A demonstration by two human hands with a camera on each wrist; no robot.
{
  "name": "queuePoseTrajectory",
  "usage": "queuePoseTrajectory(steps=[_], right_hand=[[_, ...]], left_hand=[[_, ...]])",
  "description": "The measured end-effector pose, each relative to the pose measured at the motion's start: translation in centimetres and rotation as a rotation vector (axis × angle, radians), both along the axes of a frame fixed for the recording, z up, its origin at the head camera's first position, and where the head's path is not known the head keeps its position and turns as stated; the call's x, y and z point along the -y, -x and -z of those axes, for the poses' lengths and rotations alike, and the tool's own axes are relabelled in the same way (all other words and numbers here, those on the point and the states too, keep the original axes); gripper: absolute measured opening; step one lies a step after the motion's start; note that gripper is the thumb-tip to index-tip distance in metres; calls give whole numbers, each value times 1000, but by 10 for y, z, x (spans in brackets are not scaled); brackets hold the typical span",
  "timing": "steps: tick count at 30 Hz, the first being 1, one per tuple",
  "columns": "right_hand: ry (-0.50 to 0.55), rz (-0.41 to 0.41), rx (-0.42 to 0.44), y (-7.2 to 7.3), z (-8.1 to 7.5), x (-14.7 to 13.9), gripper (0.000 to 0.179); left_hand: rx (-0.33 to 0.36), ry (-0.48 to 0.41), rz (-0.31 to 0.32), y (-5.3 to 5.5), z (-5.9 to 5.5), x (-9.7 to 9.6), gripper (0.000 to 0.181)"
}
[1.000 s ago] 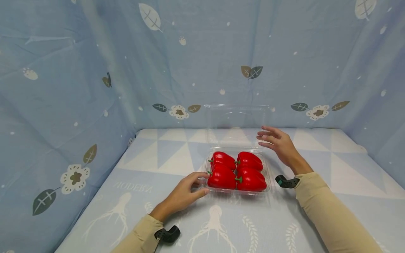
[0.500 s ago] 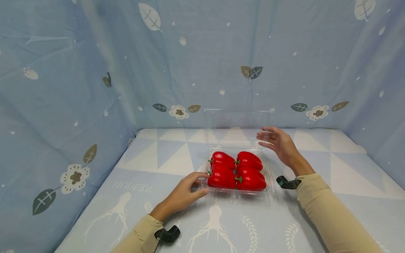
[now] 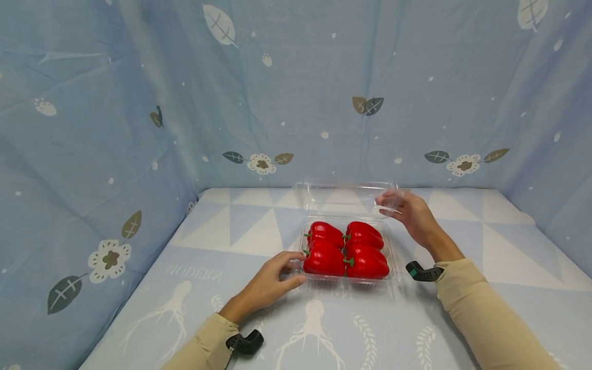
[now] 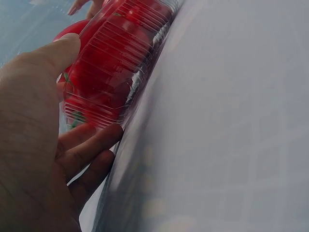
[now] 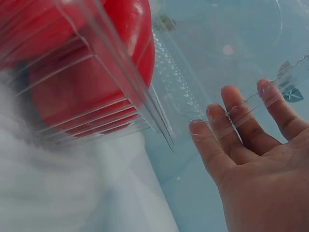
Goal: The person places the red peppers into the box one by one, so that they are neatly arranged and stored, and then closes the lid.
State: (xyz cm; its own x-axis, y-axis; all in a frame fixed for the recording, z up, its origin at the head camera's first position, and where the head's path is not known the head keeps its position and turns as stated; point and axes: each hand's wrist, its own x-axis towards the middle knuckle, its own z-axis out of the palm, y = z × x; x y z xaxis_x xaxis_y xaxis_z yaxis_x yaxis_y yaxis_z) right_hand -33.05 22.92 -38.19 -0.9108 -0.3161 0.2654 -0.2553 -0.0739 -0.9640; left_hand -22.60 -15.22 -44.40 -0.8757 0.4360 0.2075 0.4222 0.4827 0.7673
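Observation:
A clear plastic clamshell box [image 3: 393, 272] with several red bell peppers [image 3: 325, 258] stands on the table, its hinged lid [image 3: 344, 192] tilted up behind them. My left hand [image 3: 268, 282] holds the near left corner of the box, thumb at the front edge and fingers at the left side; the left wrist view shows the fingertips against the ribbed wall. My right hand [image 3: 413, 216] is at the right of the lid. In the right wrist view its fingers [image 5: 248, 128] are spread and fairly straight, touching the lid's edge from behind the clear plastic.
The table [image 3: 222, 293] has a pale blue and white patterned cover. A blue fabric curtain [image 3: 314, 77] with leaf and flower prints rises close behind the box and along both sides. A black strap sits at each wrist.
The lid has swung down and forward from nearly upright, its top edge now lower. My right hand has come slightly down with it. The left hand and peppers stay put.

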Motion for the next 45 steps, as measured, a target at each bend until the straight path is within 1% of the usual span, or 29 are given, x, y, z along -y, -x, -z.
queuePoseTrajectory(steps=[5,11,18,21,27,29,32,35,38,42,45], right_hand=[[-37,49,6,-7,-1,1,50],[-82,87,-13,-16,-2,4,53],[-103,117,-36,-20,1,5,39],[-142,128,-62,-22,3,4,39],[-282,177,-130,-30,0,5,38],[-319,174,-146,-34,-2,6,38],[-363,146,-155,-41,-7,8,38],[-384,114,-164,-46,-12,10,37],[-406,106,-193,-51,-15,12,36],[-442,99,-231,-58,-16,12,35],[-467,83,-254,-64,-12,12,34]], left_hand=[[-8,5,-1,0,0,0,51],[-19,11,-5,0,-1,-1,49],[-18,14,-6,0,-1,-1,50],[-18,18,-8,0,-1,-1,50],[-13,17,-9,-1,-1,-1,50],[-12,13,-6,-1,-1,-1,50],[-11,10,-3,-1,0,-2,50],[-13,9,-2,-1,0,-2,51],[-16,11,-6,-1,-1,-2,50],[-12,12,-7,-1,-2,-2,51],[-7,8,-3,-2,-2,-1,52]])
